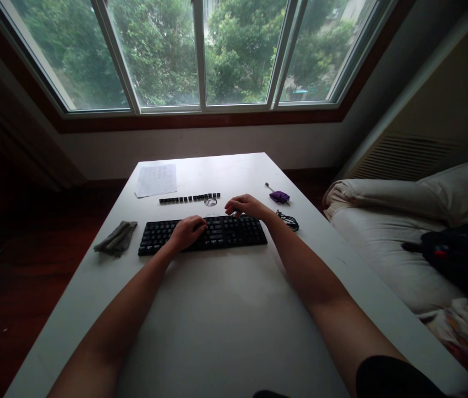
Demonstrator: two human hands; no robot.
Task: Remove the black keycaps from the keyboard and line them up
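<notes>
A black keyboard lies across the middle of the white table. My left hand rests on the keyboard's middle with its fingers curled down on the keys. My right hand hovers at the keyboard's far edge, fingers bent and pinched over the top row; whether it holds a small thing I cannot tell. Just beyond the keyboard a row of loose black keycaps is laid out in a line, with a small round wire tool beside it.
A grey cloth lies left of the keyboard. A sheet of paper sits at the far left. A purple brush-like thing and a coiled black cable lie to the right. A bed with a black bag stands right of the table.
</notes>
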